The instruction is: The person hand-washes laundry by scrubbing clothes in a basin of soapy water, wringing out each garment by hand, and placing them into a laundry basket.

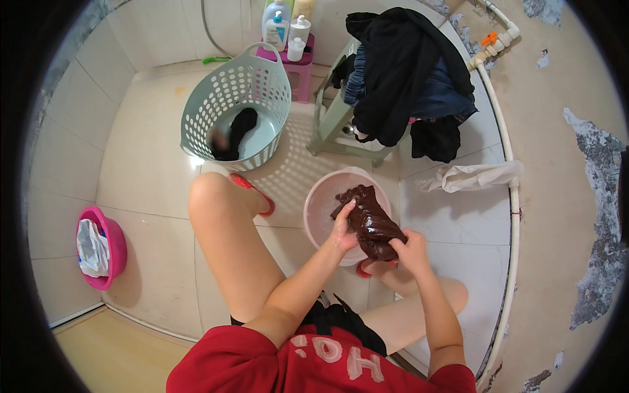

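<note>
A wet, dark brown garment hangs bunched between my two hands, shiny with water. My left hand grips its near left side, thumb up along the cloth. At the right end, my right hand pinches a fold between thumb and fingers. Below the cloth stands a pale pink basin on the tiled floor; the garment covers much of its opening. What I can see inside looks wet, but the garment hides how much water it holds.
A perforated laundry basket with dark cloth inside stands ahead. Dark clothes are heaped on a green plastic stool. Bottles crowd a purple stool. White cloth hangs over a wall pipe. A pink tub sits far left.
</note>
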Demonstrator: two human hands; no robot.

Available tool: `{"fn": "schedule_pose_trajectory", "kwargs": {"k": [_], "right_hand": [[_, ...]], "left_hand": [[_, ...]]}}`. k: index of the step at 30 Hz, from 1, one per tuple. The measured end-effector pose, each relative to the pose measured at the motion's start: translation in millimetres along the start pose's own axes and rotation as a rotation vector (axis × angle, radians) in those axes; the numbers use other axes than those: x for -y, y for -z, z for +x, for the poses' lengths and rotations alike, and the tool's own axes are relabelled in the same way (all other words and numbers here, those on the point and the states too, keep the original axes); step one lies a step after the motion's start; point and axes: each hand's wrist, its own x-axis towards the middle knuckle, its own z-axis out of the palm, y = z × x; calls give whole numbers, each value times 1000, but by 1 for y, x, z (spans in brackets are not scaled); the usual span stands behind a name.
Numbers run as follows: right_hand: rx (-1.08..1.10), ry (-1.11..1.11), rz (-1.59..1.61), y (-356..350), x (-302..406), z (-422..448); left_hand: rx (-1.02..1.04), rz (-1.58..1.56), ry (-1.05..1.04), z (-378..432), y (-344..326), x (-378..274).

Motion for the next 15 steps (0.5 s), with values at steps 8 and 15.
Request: {"fn": "schedule_pose_trajectory", "kwargs": {"k": [8,15], "right_hand": [[884,-643,1890,-85,-77,0],[542,-597,1450,-86,-92,19]], "left_hand": [[1,25,-12,-4,-3,1],[-69,-45,-36,4,7,-21]]}}
